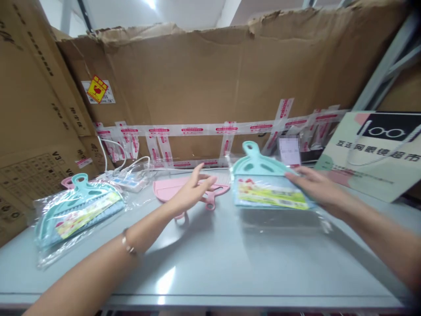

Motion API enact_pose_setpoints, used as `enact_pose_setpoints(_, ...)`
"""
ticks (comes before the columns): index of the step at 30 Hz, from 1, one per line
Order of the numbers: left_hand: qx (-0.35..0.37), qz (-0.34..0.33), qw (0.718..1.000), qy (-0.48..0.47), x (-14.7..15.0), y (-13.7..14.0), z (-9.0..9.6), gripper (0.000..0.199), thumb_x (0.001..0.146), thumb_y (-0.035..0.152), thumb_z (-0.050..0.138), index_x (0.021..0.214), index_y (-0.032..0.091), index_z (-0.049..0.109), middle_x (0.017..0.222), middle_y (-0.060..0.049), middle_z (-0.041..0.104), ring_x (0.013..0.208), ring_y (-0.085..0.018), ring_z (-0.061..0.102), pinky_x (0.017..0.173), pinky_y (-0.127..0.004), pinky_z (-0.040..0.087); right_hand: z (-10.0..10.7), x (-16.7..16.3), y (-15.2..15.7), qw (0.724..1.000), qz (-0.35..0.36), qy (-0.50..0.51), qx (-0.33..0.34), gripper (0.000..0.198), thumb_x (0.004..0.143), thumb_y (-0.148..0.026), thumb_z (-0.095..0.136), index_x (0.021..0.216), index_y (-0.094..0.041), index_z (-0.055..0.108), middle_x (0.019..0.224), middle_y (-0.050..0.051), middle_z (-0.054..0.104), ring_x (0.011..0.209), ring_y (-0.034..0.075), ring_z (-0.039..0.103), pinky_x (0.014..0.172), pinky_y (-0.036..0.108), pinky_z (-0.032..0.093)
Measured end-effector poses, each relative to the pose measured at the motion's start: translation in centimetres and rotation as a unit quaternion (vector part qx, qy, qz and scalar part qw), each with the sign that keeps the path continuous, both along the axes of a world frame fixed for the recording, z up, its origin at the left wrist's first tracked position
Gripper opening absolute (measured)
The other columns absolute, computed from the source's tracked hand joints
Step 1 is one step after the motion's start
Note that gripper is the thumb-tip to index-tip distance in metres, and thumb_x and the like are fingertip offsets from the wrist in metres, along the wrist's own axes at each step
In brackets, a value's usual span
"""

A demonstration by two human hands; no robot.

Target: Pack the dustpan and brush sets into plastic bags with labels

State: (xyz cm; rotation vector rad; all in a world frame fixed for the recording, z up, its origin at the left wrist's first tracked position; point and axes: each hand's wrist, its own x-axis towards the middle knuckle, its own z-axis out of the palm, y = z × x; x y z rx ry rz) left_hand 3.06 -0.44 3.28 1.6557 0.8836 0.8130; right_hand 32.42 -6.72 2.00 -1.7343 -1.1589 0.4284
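Observation:
My right hand (315,188) grips the right edge of a teal dustpan-and-brush set (259,164), wrapped in clear plastic with a printed label. The set is held above the table, its handle pointing up and the loose end of the bag hanging below. My left hand (194,188) is empty, its fingers apart, over a pink dustpan and brush (171,188) lying on the table. The hand hides part of the pink pieces. At the left, another bagged teal dustpan set (80,206) rests on the table, with a bit of pink showing behind its handle.
A large cardboard box (197,83) with tape along its lower part stands across the back. Another carton (33,109) rises at the left. A power strip (130,181) with white cables lies near the back. A paper bag (371,153) with a glasses print leans at the right.

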Motion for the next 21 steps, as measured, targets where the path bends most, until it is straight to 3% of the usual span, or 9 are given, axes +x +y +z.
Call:
enact_pose_setpoints(2, -0.081, 0.011, 0.994, -0.076, 1.4, 1.4, 0.2, 0.081, 0.078, 0.047, 0.058, 0.143, 0.027, 0.014, 0.121, -0.015, 0.056, 0.08, -0.02, 0.065, 0.061, -0.031, 0.053, 0.5, -4.5, 2.3, 0.997, 0.069, 0.023, -0.019, 0.037, 0.063, -0.057, 0.06, 0.072, -0.022, 0.053, 0.06, 0.004, 0.062, 0.055, 0.02, 0.058, 0.048, 0.03, 0.044)
enact_pose_setpoints(4, -0.081, 0.053, 0.986, -0.138, 1.6, 2.8, -0.2, 0.065, 0.075, 0.038, 0.064, 0.133, 0.021, 0.039, 0.108, -0.012, 0.064, 0.077, -0.018, 0.064, 0.066, -0.03, 0.051, 0.4, -7.1, 3.7, 0.993, 0.112, 0.039, -0.014, 0.038, 0.065, -0.057, 0.059, 0.076, -0.021, 0.052, 0.065, 0.004, 0.062, 0.059, 0.02, 0.059, 0.051, 0.031, 0.046)
enact_pose_setpoints(6, -0.049, 0.11, 0.978, -0.168, 0.9, 3.8, -1.0, 0.04, 0.073, 0.032, 0.066, 0.108, 0.015, 0.06, 0.097, -0.009, 0.067, 0.078, -0.017, 0.063, 0.07, -0.028, 0.049, 0.4, -8.4, 4.2, 0.994, 0.09, 0.027, 0.058, 0.039, 0.068, -0.056, 0.059, 0.085, -0.022, 0.05, 0.081, 0.005, 0.062, 0.073, 0.021, 0.059, 0.061, 0.033, 0.048)
enact_pose_setpoints(8, -0.023, 0.161, 0.97, -0.181, -0.2, 4.6, -1.8, 0.028, 0.073, 0.033, 0.064, 0.094, 0.014, 0.064, 0.093, -0.007, 0.068, 0.081, -0.017, 0.061, 0.071, -0.027, 0.047, 0.4, -9.2, 3.7, 0.985, 0.047, -0.016, 0.165, 0.036, 0.072, -0.052, 0.059, 0.089, -0.022, 0.05, 0.092, 0.005, 0.06, 0.085, 0.02, 0.057, 0.074, 0.035, 0.046)
enact_pose_setpoints(10, -0.006, 0.2, 0.96, -0.194, -1.2, 5.0, -2.5, 0.027, 0.075, 0.036, 0.06, 0.092, 0.016, 0.063, 0.094, -0.005, 0.067, 0.083, -0.017, 0.061, 0.073, -0.026, 0.046, 0.1, -10.1, 2.8, 0.978, 0.071, -0.019, 0.197, 0.03, 0.074, -0.049, 0.059, 0.084, -0.021, 0.053, 0.089, 0.005, 0.06, 0.085, 0.019, 0.056, 0.078, 0.035, 0.043)
enact_pose_setpoints(12, 0.008, 0.228, 0.951, -0.207, -1.6, 5.1, -2.9, 0.027, 0.077, 0.038, 0.058, 0.093, 0.017, 0.063, 0.094, -0.003, 0.068, 0.085, -0.017, 0.061, 0.074, -0.027, 0.046, -0.5, -11.2, 2.2, 0.978, 0.151, 0.085, 0.12, 0.032, 0.072, -0.05, 0.063, 0.079, -0.02, 0.055, 0.08, 0.003, 0.062, 0.077, 0.018, 0.058, 0.075, 0.034, 0.044)
enact_pose_setpoints(15, 0.024, 0.244, 0.944, -0.222, -0.8, 4.1, -3.2, 0.029, 0.079, 0.041, 0.056, 0.096, 0.019, 0.063, 0.099, -0.004, 0.068, 0.091, -0.018, 0.061, 0.079, -0.029, 0.047, -1.7, -13.0, 1.9, 0.922, 0.223, 0.315, 0.015, 0.038, 0.063, -0.048, 0.072, 0.083, -0.018, 0.057, 0.078, 0.003, 0.066, 0.076, 0.017, 0.062, 0.074, 0.031, 0.047)
enact_pose_setpoints(18, 0.034, 0.218, 0.947, -0.233, 0.7, 2.8, -3.2, 0.035, 0.082, 0.046, 0.052, 0.102, 0.02, 0.065, 0.107, -0.006, 0.068, 0.099, -0.02, 0.061, 0.086, -0.032, 0.046, -2.7, -14.1, 2.1, 0.862, 0.208, 0.462, 0.003, 0.038, 0.061, -0.04, 0.077, 0.087, -0.018, 0.059, 0.086, 0.003, 0.069, 0.081, 0.017, 0.064, 0.075, 0.029, 0.048)
enact_pose_setpoints(21, 0.031, 0.228, 0.947, -0.223, 0.5, 4.0, -1.7, 0.041, 0.085, 0.05, 0.046, 0.101, 0.017, 0.066, 0.105, -0.01, 0.068, 0.096, -0.021, 0.063, 0.086, -0.034, 0.048, -3.1, -14.3, 1.9, 0.839, 0.158, 0.521, 0.0, 0.035, 0.06, -0.032, 0.078, 0.087, -0.019, 0.061, 0.084, 0.002, 0.071, 0.079, 0.018, 0.065, 0.071, 0.029, 0.051)
